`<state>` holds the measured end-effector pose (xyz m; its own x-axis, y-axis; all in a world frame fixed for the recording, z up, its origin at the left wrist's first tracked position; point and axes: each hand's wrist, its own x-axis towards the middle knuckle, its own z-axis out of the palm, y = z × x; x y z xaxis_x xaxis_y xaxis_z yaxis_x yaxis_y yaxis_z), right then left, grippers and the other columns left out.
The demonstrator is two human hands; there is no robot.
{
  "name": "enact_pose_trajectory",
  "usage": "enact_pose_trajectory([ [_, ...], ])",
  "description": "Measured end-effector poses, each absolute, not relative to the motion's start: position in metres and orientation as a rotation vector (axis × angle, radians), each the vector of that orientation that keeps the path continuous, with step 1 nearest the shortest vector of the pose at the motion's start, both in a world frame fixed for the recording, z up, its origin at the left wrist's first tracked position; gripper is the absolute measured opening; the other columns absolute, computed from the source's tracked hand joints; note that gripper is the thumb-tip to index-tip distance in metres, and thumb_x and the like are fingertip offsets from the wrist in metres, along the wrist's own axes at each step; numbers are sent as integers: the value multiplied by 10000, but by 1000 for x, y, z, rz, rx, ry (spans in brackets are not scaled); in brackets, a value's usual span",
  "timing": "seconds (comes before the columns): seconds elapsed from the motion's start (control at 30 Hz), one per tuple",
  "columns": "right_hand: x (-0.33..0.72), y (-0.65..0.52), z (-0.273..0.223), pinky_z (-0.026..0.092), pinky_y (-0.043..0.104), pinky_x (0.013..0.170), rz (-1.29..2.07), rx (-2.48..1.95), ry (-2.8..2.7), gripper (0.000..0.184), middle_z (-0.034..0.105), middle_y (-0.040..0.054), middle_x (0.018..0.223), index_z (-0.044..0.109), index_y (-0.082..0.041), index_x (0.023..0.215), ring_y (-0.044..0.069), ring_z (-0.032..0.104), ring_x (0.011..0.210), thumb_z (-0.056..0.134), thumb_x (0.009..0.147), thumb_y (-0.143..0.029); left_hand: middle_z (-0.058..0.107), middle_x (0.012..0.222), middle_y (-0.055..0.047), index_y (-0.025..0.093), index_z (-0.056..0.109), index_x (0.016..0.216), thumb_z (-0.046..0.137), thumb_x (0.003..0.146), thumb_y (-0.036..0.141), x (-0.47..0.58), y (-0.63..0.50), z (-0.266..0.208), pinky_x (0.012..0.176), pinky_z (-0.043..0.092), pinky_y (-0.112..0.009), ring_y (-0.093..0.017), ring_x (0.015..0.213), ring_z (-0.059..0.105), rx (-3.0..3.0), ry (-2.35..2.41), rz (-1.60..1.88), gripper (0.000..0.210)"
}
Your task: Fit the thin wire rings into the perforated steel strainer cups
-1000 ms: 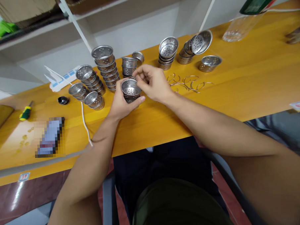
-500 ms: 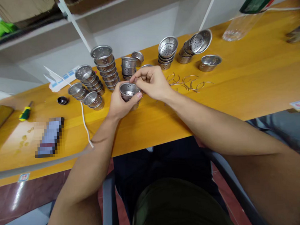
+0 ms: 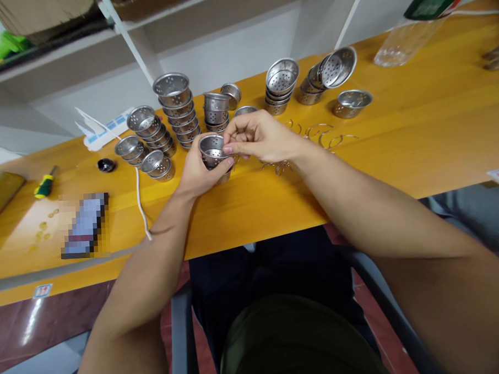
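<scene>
My left hand (image 3: 196, 171) is wrapped round a perforated metal strainer cup (image 3: 212, 146), thumb along its near side and the mouth tilted up. At the cup's right rim, my right hand (image 3: 262, 135) has thumb and forefinger pinched together. Whatever is between those fingertips is too small or hidden to make out. Thin curved wires (image 3: 328, 138) lie loose on the table to the right of that hand, some partly behind the wrist. Just beyond my hands stands a short stack of similar cups (image 3: 216, 114).
More strainer cups stand in a tall stack (image 3: 178, 110), a left stack (image 3: 145, 125) and right stacks (image 3: 279, 86); a single cup (image 3: 352, 104) is farther right. A phone (image 3: 86, 224), screwdriver (image 3: 46, 185), white cable (image 3: 140, 205) and power strip (image 3: 108, 130) lie left. A plastic bottle (image 3: 400, 45) stands back right.
My right hand has shifted slightly right and down along the cup's rim, its fingers turned more sideways. My left hand still holds the cup in about the same place.
</scene>
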<state>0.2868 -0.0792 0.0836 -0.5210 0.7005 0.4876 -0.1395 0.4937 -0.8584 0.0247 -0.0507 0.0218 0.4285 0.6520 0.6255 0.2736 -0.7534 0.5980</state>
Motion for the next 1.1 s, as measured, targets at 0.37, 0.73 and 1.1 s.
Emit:
enact_pose_trajectory([
  [0.37,289,-75,75,647,359,799,845,-598,-1835,755,789,41,1081,883,-256,1312,213,705,901,1071,976,-906,821,1505,-124,287,632,1649,1001,1051,726,26,-45,18,1339,712,-605,-349,1379,866,2225,758,1343,828],
  [0.73,288,-78,68,696,686,1313,536,-705,-1992,663,848,142,1514,994,-324,1276,418,796,1435,924,1069,-950,714,1671,-156,339,457,1796,1064,962,871,26,-29,7,1478,612,-677,-423,1620,780,2221,629,1382,1161],
  [1.1,381,0,38,620,469,1043,220,-1109,-1569,641,809,90,1206,840,-299,1159,288,634,1168,1056,1026,-888,635,1683,-129,348,418,1766,1213,895,623,29,-27,-5,1401,668,-566,-361,1684,699,2044,790,1305,1211],
])
